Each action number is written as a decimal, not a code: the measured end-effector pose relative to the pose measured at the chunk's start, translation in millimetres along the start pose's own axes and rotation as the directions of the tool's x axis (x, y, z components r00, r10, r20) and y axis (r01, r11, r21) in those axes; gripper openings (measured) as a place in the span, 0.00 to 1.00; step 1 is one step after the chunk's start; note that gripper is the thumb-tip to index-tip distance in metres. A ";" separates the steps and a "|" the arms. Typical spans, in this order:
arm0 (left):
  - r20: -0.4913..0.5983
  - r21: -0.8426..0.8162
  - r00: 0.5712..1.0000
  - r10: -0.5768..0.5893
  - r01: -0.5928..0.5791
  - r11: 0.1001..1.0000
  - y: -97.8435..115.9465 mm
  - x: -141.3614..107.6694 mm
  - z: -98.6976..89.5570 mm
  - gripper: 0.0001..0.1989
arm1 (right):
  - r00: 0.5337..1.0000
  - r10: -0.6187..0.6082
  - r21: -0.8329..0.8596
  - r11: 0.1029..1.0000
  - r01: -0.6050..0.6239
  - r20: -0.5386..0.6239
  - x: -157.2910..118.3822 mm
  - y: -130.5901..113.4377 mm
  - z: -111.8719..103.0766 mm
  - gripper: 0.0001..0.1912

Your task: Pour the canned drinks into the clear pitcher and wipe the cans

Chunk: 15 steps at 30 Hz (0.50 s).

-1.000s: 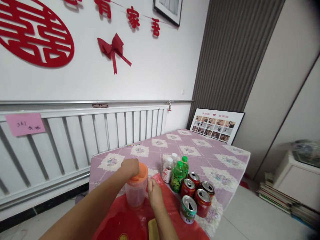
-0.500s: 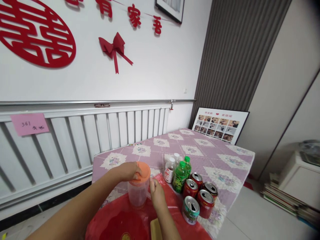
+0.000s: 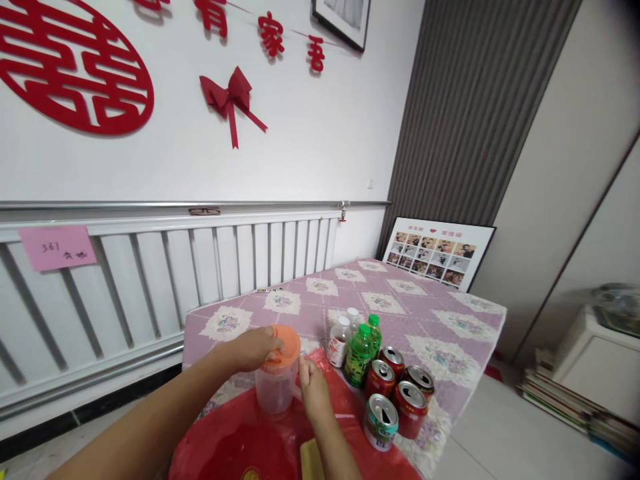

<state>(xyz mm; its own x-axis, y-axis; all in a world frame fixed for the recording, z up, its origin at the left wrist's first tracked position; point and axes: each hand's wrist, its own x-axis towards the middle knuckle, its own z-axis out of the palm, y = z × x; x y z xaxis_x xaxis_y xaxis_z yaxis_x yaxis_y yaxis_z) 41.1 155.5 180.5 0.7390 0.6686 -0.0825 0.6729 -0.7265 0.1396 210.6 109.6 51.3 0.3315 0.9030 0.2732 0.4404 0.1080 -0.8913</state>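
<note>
A clear plastic pitcher (image 3: pixel 276 392) with an orange lid (image 3: pixel 286 347) stands upright at the far edge of a red tray-like surface (image 3: pixel 240 433). My left hand (image 3: pixel 260 348) is closed on the left side of the orange lid. On the pitcher's right side, my right hand (image 3: pixel 313 383) is wrapped round its handle, which the fingers mostly hide. A yellowish block (image 3: pixel 311 460) lies beside my right forearm, partly hidden by it.
Right of my right hand stand green-capped bottles (image 3: pixel 359 357), white-capped bottles (image 3: pixel 339 341) and several opened cans (image 3: pixel 381 421) on the patterned tablecloth (image 3: pixel 385 302). A radiator (image 3: pixel 240 260) runs behind the table. A photo board (image 3: pixel 435 250) leans beyond it.
My left hand has shifted very slightly left on the lid. The camera view has moved a little; the pitcher and right hand look nearly the same.
</note>
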 end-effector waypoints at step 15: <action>0.102 0.086 0.809 -0.579 0.573 0.815 12.8 57.0 3.7 0.16 | 1.000 0.004 0.015 1.000 -0.004 0.009 0.5 2.9 1.5 0.22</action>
<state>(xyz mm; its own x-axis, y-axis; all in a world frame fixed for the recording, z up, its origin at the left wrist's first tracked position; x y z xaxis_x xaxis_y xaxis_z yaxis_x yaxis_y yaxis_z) 91.9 183.8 174.0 0.2111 0.9454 -0.2484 0.9748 -0.2225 -0.0183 210.8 110.9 48.3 0.3254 0.9073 0.2664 0.4261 0.1108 -0.8979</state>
